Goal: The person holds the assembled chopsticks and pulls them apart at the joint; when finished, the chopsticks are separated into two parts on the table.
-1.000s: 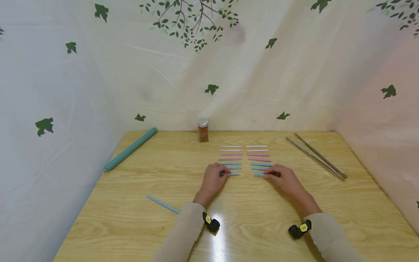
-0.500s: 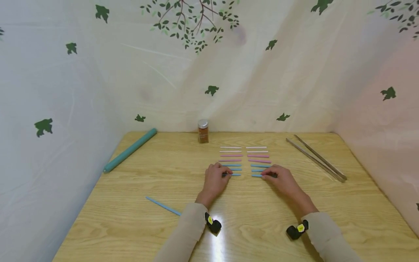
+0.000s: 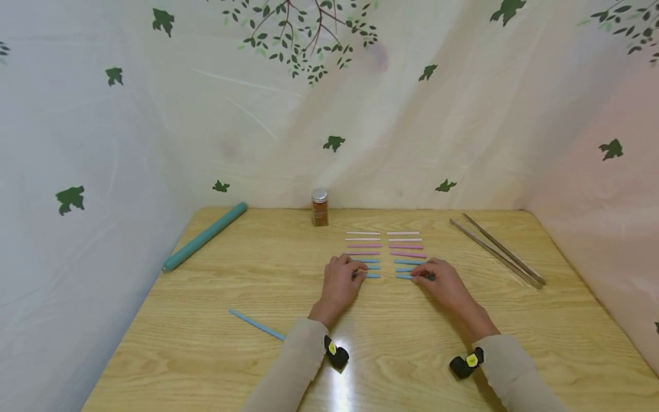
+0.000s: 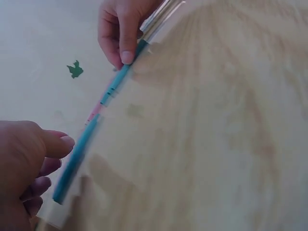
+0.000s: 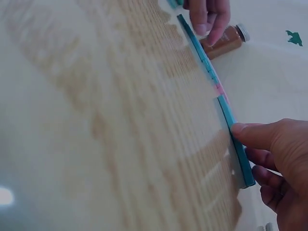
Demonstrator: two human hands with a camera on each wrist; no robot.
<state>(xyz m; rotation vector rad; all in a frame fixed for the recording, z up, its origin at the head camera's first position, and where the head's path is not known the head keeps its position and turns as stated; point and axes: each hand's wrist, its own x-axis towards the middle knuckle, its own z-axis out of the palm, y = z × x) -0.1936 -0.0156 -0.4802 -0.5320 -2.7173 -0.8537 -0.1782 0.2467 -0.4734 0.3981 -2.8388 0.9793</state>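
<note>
My left hand point(image 3: 340, 286) pinches the nearest thin blue stick point(image 3: 374, 276) of the left column; its index fingertip is hidden in the left wrist view. Opposite, my right hand point(image 3: 445, 283) pinches another blue stick point(image 3: 404, 277), thumb on its near side in the right wrist view. Both sticks lie along the table, end towards end, with a small gap between them. Beyond them run two columns of short sticks in matching rows: further blue ones point(image 3: 409, 262), pink ones point(image 3: 407, 247) and white ones point(image 3: 403, 233) farthest away.
A longer blue stick point(image 3: 254, 324) lies at the front left, partly under the left sleeve. A teal rod point(image 3: 206, 236) rests at the far left. A jar with a silver lid point(image 3: 320, 208) stands at the back. Metal tongs point(image 3: 499, 252) lie to the right.
The left hand and its blue stick have shifted slightly right. The right hand with its stick has shifted slightly left, narrowing the gap, then stayed nearly still.
</note>
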